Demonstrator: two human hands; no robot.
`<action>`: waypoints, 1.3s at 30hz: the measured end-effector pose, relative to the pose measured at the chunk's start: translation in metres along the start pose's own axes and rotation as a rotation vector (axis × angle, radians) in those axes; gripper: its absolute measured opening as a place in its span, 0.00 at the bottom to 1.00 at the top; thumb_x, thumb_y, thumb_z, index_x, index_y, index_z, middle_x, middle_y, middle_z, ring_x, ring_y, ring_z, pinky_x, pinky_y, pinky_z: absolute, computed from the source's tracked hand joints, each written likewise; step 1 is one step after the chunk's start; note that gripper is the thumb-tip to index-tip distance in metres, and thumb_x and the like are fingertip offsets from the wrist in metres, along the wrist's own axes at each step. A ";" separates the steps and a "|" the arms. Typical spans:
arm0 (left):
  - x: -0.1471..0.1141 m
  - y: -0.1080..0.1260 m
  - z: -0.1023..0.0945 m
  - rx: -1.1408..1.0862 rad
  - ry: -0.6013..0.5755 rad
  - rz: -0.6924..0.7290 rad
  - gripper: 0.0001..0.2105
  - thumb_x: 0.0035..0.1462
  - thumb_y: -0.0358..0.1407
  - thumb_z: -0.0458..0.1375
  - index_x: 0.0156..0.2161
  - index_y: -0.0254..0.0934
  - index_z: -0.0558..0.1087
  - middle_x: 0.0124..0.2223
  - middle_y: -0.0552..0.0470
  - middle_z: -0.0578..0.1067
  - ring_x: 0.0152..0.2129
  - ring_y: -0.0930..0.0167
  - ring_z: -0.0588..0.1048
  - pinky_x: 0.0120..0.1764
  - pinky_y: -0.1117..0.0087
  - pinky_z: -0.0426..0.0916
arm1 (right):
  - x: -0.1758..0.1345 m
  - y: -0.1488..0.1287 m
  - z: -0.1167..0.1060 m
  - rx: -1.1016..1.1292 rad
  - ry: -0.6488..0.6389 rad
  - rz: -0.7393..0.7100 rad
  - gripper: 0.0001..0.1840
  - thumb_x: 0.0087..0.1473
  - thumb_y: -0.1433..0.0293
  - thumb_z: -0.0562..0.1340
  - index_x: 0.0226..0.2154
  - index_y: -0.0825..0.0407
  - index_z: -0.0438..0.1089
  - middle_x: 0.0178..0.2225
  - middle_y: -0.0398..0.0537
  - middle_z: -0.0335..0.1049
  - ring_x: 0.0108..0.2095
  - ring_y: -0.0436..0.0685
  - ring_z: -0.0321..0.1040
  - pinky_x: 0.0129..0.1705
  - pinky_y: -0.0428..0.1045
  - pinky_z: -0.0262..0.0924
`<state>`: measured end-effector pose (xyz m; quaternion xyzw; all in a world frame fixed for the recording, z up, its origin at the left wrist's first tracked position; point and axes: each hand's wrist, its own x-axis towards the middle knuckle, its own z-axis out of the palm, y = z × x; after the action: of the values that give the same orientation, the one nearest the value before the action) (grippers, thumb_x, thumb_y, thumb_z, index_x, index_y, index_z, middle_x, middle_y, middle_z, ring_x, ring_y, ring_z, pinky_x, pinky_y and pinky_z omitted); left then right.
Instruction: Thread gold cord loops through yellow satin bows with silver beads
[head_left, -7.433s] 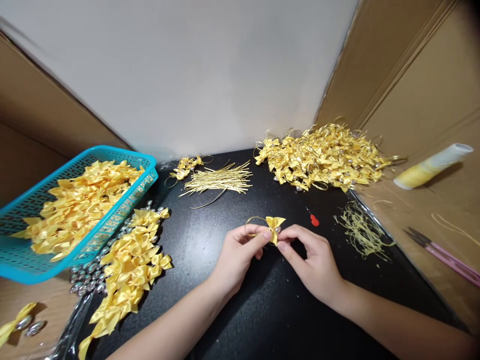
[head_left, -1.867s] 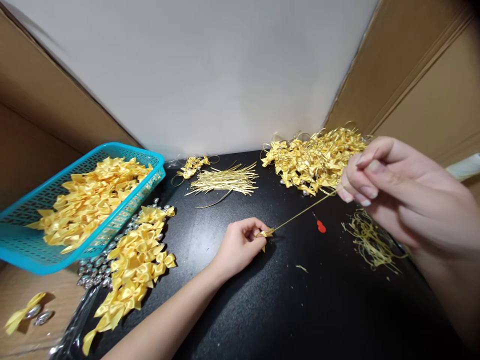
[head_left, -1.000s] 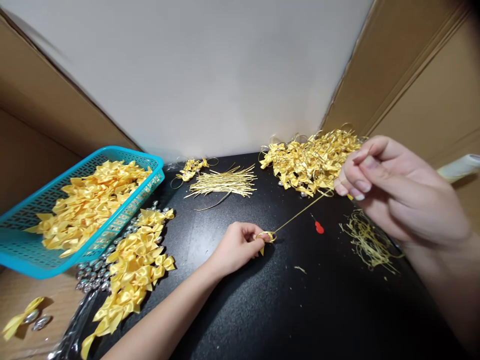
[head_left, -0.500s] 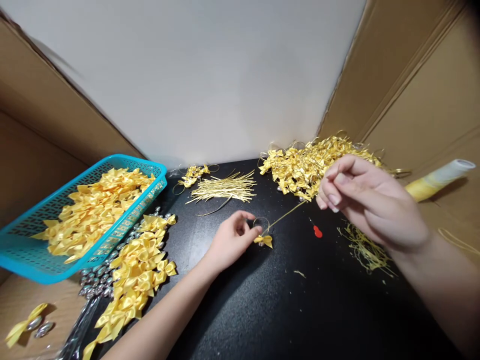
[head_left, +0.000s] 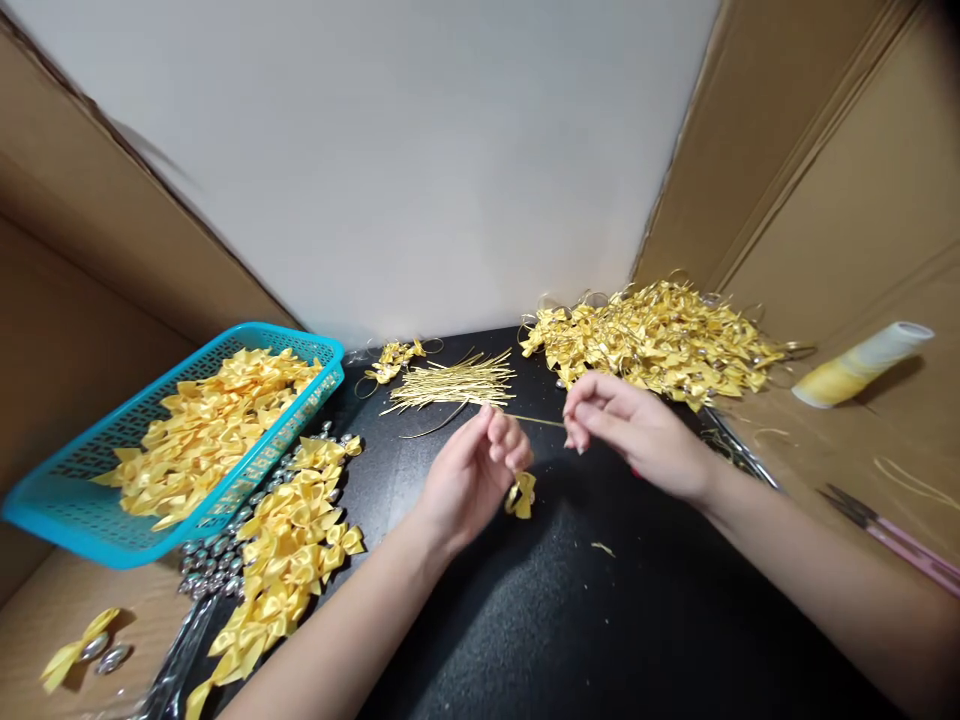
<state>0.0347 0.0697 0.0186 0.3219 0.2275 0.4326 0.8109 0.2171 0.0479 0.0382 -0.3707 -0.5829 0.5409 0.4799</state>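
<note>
My left hand [head_left: 476,480] is closed in a pinch on a thin gold cord [head_left: 540,421]. A yellow ribbon bow [head_left: 522,497] hangs just below its fingers, partly hidden by them. The cord runs nearly level across to my right hand [head_left: 637,432], whose thumb and fingers are pressed together on the other end. Both hands are held over the black tabletop [head_left: 570,600]. Behind them lies a bundle of cut gold cords [head_left: 457,382]. A heap of yellow bows with looped cords [head_left: 660,340] lies beyond my right hand.
At left stands a blue basket [head_left: 75,545] of yellow bows. Loose bows [head_left: 285,550] and silver beads [head_left: 210,565] lie beside it. Pink-handled scissors [head_left: 892,535] and a yellow-white tube [head_left: 862,365] rest at right. Cardboard walls [head_left: 847,180] rise on both sides.
My right hand has moved left and closer to my left hand, shortening the cord's span. My left hand has turned and risen with the cord. The scissors have come into view.
</note>
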 end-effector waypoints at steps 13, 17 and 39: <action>-0.007 -0.012 -0.009 0.739 -0.165 -0.077 0.12 0.54 0.41 0.62 0.29 0.32 0.79 0.26 0.53 0.75 0.25 0.74 0.69 0.31 0.73 0.62 | -0.007 0.011 0.018 -0.131 0.007 0.092 0.05 0.57 0.67 0.59 0.33 0.52 0.68 0.30 0.45 0.72 0.31 0.51 0.69 0.34 0.47 0.63; -0.004 -0.020 -0.011 0.610 -0.019 -0.091 0.12 0.52 0.41 0.63 0.29 0.32 0.78 0.27 0.51 0.76 0.26 0.73 0.71 0.35 0.72 0.65 | -0.003 0.025 0.016 -0.375 0.105 0.036 0.06 0.56 0.69 0.60 0.36 0.51 0.72 0.34 0.46 0.72 0.35 0.53 0.68 0.35 0.49 0.61; -0.009 -0.027 -0.019 0.557 0.159 0.092 0.12 0.53 0.34 0.56 0.24 0.34 0.78 0.38 0.45 0.80 0.38 0.65 0.76 0.44 0.67 0.68 | -0.011 0.048 0.025 -0.738 0.242 -0.270 0.09 0.49 0.74 0.65 0.36 0.48 0.75 0.41 0.49 0.70 0.45 0.60 0.63 0.48 0.57 0.60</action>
<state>0.0331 0.0572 -0.0128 0.5072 0.3855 0.4138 0.6504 0.1921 0.0377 -0.0097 -0.4991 -0.7204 0.1803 0.4466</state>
